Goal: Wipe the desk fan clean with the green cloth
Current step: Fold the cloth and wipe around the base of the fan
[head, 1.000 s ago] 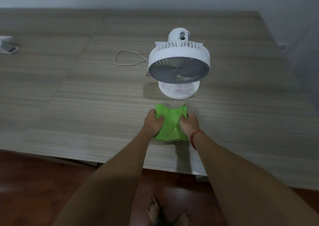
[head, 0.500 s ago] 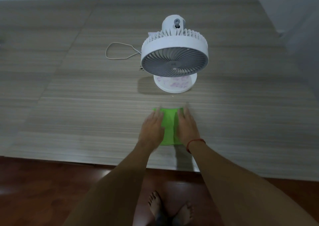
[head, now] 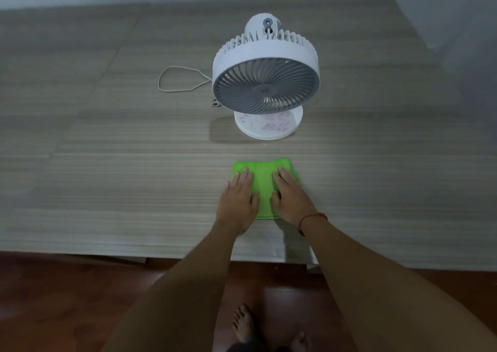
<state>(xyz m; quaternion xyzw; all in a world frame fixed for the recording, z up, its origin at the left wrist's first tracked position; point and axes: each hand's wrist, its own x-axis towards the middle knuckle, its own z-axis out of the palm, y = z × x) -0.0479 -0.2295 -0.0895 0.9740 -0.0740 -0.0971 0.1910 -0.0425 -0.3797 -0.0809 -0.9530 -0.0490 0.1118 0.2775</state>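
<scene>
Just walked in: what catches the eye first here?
The bright green cloth near the front edge of the table, with the left hand and right hand pressed flat on it. Behind it stands a white desk fan, grey grille facing the person, pinkish smudges on its round base.

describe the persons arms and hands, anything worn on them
No sleeves or gloves show: the left forearm and right forearm are uncovered right down to the frame edge. The left hand wears nothing visible at wrist or fingers. The right hand has a thin red cord bracelet around its wrist. No rings or watch can be seen.
</scene>
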